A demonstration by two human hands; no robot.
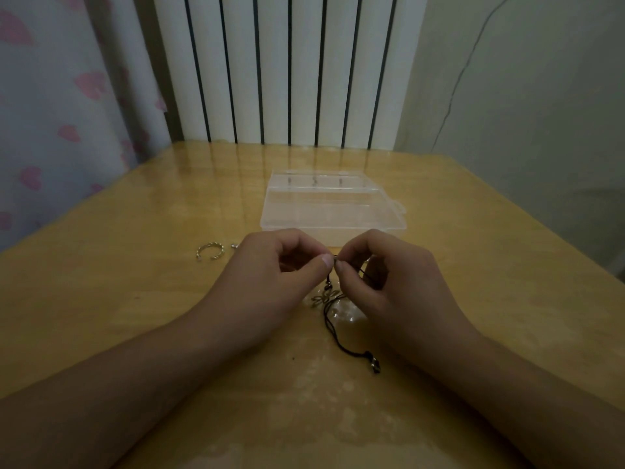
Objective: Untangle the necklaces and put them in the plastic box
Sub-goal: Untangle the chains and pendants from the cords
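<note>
Untangling step: left hand (270,265) and right hand (378,272) both pinch the black cord necklace (333,330) at one knot (pendant dangling). Next, probably: tease loops apart; clear plastic box (333,206) looks closed.

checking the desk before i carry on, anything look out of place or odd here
One thing: a small silver open ring lies loose on the wooden table, left of the left hand, outside the closed clear plastic box. Otherwise, both hands pinch the black cord necklace; the right hand mirrors the left.

no readable text anywhere — no labels, brands or numbers.
</note>
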